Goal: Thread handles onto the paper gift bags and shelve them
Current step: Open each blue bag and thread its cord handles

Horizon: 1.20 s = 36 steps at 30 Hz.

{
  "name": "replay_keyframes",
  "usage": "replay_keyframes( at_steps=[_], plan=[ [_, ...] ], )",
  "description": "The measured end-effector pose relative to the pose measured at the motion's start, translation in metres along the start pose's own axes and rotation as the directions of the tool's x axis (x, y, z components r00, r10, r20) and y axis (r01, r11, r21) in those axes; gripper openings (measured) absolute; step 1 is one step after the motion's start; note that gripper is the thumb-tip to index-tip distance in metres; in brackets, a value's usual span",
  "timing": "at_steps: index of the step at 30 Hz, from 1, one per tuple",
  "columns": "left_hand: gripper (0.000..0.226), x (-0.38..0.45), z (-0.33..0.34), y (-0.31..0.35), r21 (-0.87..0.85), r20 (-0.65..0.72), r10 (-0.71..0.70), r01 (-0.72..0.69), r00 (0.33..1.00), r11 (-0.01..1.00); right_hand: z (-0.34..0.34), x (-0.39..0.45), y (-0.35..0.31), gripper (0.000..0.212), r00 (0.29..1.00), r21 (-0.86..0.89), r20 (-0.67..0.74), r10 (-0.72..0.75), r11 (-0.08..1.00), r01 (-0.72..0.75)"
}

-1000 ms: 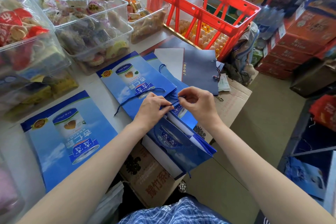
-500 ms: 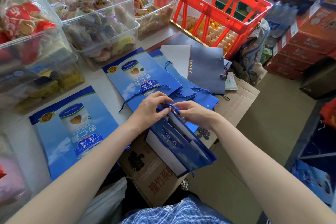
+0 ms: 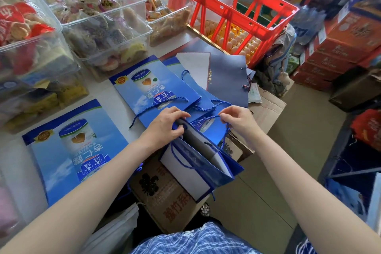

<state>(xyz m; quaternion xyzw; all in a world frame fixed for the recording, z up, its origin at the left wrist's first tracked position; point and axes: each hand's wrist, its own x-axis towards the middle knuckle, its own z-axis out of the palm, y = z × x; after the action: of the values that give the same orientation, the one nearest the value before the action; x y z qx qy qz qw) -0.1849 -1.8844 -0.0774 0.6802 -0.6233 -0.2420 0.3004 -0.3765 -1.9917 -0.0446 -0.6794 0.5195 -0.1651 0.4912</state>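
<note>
The left hand (image 3: 165,125) pinches the top rim of an open blue gift bag (image 3: 203,163), which lies tilted over a brown cardboard box (image 3: 162,198) at the edge of the surface (image 3: 115,97). The right hand (image 3: 237,119) is closed on a blue rope handle (image 3: 206,118) stretched taut between the two hands. Flat blue bags (image 3: 156,86) lie just beyond on the surface, another flat bag (image 3: 72,150) to the left, and a red crate (image 3: 226,12) stands farther back.

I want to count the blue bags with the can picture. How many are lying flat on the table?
3. One flat bag lies at the near left, a second in the middle, and a third peeks out from under the second. More may be hidden underneath.
</note>
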Motion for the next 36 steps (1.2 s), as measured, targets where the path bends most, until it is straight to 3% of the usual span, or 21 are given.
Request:
replay_keyframes(
  at_steps=[2, 4, 6, 8, 11, 15, 18, 20, 24, 27, 32, 36],
  plan=[
    [0.032, 0.002, -0.001, 0.0, 0.01, -0.005, -0.001, 0.001, 1.0, 1.0, -0.003, -0.004, -0.005, 0.014, 0.99, -0.114, 0.088, -0.105, 0.987, 0.115],
    [0.032, 0.004, 0.0, 0.001, 0.023, -0.018, -0.006, 0.006, 1.0, 1.0, -0.002, -0.015, -0.01, 0.018, 0.945, -0.241, 0.28, -0.168, 0.941, 0.239],
    [0.032, 0.004, 0.003, 0.006, 0.032, -0.036, -0.018, 0.019, 0.999, 0.999, 0.004, -0.027, -0.007, 0.012, 0.887, -0.455, 0.421, -0.191, 0.801, 0.389],
    [0.032, 0.003, 0.005, 0.01, 0.037, -0.054, -0.026, 0.028, 0.998, 0.999, 0.01, -0.035, 0.003, 0.013, 0.874, -0.606, 0.421, -0.244, 0.641, 0.471],
    [0.033, 0.001, 0.006, 0.011, 0.047, -0.075, -0.001, 0.005, 0.997, 0.999, 0.016, -0.039, 0.014, 0.016, 0.88, -0.667, 0.323, -0.349, 0.575, 0.473],
    [0.036, -0.003, 0.01, 0.012, 0.088, -0.138, 0.01, 0.003, 0.99, 0.996, 0.02, -0.041, 0.027, 0.006, 0.823, -0.65, 0.216, -0.525, 0.552, 0.523],
    [0.032, -0.009, 0.016, 0.025, 0.256, -0.273, 0.142, -0.07, 0.951, 0.964, 0.024, -0.04, 0.032, 0.007, 0.792, -0.595, 0.112, -0.6, 0.598, 0.537],
    [0.024, -0.013, 0.023, 0.036, 0.288, -0.28, 0.221, -0.137, 0.934, 0.948, 0.026, -0.038, 0.031, 0.006, 0.765, -0.547, 0.012, -0.644, 0.637, 0.544],
    [0.017, -0.01, 0.028, 0.059, 0.037, -0.072, -0.06, 0.063, 0.996, 0.997, 0.027, -0.041, 0.026, 0.009, 0.742, -0.479, -0.072, -0.667, 0.675, 0.561],
    [0.029, 0.005, 0.027, 0.069, 0.249, 0.104, -0.14, 0.11, 0.985, 0.962, 0.028, -0.044, 0.025, 0.009, 0.759, -0.41, -0.133, -0.638, 0.732, 0.544],
    [0.048, 0.025, 0.021, 0.079, 0.164, 0.247, -0.394, 0.363, 0.885, 0.917, 0.029, -0.05, 0.024, 0.004, 0.831, -0.129, -0.313, -0.459, 0.888, 0.441],
    [0.053, 0.035, 0.012, 0.09, 0.009, 0.423, -0.45, 0.493, 0.786, 0.87, 0.033, -0.052, 0.01, 0.011, 0.801, -0.013, -0.41, -0.437, 0.881, 0.474]
  ],
)
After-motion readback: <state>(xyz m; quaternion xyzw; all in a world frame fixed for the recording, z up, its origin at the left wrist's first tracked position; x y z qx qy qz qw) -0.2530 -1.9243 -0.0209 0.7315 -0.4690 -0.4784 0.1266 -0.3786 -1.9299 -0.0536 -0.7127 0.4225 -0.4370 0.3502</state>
